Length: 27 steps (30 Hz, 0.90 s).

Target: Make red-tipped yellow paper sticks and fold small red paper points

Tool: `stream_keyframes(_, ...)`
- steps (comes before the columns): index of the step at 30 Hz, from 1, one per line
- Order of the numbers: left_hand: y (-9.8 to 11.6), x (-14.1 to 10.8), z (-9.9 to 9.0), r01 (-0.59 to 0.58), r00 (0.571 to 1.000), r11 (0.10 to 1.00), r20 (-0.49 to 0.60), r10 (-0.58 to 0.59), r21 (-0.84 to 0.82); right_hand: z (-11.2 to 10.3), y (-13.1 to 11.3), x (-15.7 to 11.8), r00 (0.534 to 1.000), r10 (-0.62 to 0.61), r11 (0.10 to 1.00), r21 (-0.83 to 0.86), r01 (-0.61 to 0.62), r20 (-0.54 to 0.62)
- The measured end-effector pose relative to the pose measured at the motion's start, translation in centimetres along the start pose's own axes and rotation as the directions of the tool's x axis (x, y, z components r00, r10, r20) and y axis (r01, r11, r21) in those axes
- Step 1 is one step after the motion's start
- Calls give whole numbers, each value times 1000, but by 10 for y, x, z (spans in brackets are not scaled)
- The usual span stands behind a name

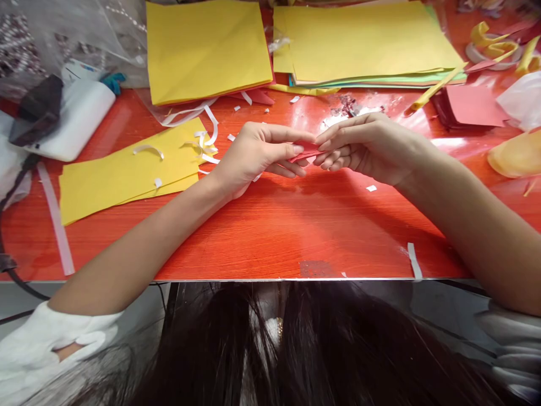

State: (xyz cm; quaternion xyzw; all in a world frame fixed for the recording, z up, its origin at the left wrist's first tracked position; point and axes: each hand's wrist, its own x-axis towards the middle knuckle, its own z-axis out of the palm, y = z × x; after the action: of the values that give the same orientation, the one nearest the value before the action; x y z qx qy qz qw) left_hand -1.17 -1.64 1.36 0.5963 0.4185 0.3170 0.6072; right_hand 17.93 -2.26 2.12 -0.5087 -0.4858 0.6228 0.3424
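A small piece of red paper (307, 151) is held between my two hands, above the middle of the red table (270, 231). My left hand (257, 149) pinches its left side, with the thumb on top and fingers beneath. From the other side, my right hand (367, 144) has its fingertips closed on the right edge, bent down over it. The fingers cover much of the paper, so its full shape is hidden. Yellow paper strips (127, 175) lie left of my left hand, with curled white paper scraps (207, 135) on their right end.
Behind my hands lie a yellow paper stack (207, 51) and another yellow-topped stack (363, 42). Red paper pieces (473, 105) and a yellowish tape roll (515, 155) sit at right. At left are a white device (76, 118), a black adapter (38, 110) and a cable (21, 282).
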Motion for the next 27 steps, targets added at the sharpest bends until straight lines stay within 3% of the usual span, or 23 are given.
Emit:
stream_keyframes(8, -4, 0, 2, 17, 999, 999, -30, -19, -50, 3, 4, 4, 998, 46, 999, -16, -45, 31)
stream_keyframes(15, -10, 4, -2, -2, 1000, 997, 8, 3, -77, 9, 6, 2, 979, 93, 996, -17, -91, 182)
stream_keyframes(19, -9, 3, -1, -7, 999, 997, 34, 10, -80, 8, 8, 3, 983, 50, 999, -29, -46, 177)
stream_keyframes(27, -11, 4, 3, -22, 1000, 1000, -14, 21, -11, 11, 10, 2, 991, -3, 998, -56, 11, 135)
